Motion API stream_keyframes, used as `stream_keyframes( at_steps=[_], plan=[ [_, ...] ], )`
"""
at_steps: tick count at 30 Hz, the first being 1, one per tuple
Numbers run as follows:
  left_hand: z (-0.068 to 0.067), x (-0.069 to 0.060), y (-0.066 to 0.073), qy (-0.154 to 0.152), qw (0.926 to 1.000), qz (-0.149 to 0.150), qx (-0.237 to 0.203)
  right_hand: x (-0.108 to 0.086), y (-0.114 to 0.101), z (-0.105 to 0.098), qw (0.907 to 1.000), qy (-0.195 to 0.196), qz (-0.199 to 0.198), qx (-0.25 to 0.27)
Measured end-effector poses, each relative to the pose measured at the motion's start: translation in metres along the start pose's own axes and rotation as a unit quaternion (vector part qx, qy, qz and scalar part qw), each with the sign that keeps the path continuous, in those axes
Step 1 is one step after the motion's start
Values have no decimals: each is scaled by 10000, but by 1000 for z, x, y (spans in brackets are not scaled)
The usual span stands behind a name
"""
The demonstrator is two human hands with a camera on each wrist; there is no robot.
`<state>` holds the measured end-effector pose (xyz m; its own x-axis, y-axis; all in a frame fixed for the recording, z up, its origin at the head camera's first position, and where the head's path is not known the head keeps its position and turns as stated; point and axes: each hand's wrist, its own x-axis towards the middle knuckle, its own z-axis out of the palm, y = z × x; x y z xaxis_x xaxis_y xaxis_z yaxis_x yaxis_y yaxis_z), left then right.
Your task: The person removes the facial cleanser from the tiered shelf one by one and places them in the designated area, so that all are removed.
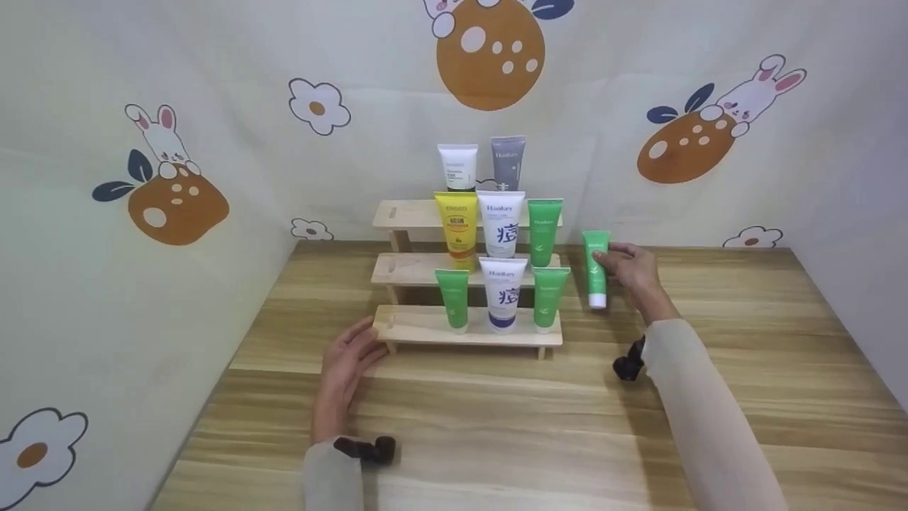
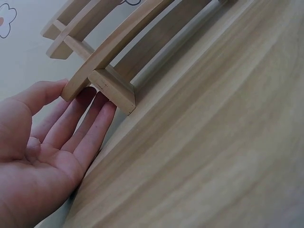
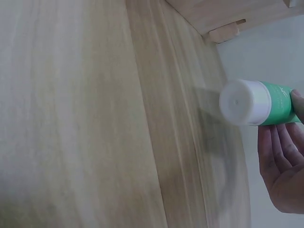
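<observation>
A three-tier wooden display stand [image 1: 425, 328] carries several squeeze tubes. My left hand [image 1: 349, 362] grips the left end of its lowest tier, with the thumb on the edge and the fingers underneath, as the left wrist view shows. My right hand [image 1: 633, 273] pinches a green tube [image 1: 596, 273] by its side, to the right of the stand. This tube points white cap down; in the right wrist view its cap [image 3: 237, 102] faces the camera. On the lowest tier a white tube [image 1: 502, 294] stands between a left green tube [image 1: 454, 301] and a right green tube [image 1: 550, 301].
The middle tier bears a yellow tube [image 1: 460, 231], a white tube [image 1: 500, 226] and a green tube [image 1: 545, 231]. Up top stand a white tube [image 1: 459, 167] and a grey tube [image 1: 508, 163]. A patterned cloth [image 1: 383, 156] hangs behind the wood-grain table [image 1: 454, 433].
</observation>
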<state>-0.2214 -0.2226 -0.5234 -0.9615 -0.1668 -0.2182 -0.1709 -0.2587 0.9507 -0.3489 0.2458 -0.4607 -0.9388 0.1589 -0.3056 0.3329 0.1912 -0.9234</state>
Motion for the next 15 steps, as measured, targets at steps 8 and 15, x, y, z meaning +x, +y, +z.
stream_keyframes(
  at_steps=[8, 15],
  plan=[
    [0, 1, -2, 65, 9999, 28, -142, 1, 13, 2, 9987, -252, 302, 314],
    [1, 1, -1, 145, 9998, 40, -148, 9, 17, 9, 9988, -225, 382, 231]
  ],
)
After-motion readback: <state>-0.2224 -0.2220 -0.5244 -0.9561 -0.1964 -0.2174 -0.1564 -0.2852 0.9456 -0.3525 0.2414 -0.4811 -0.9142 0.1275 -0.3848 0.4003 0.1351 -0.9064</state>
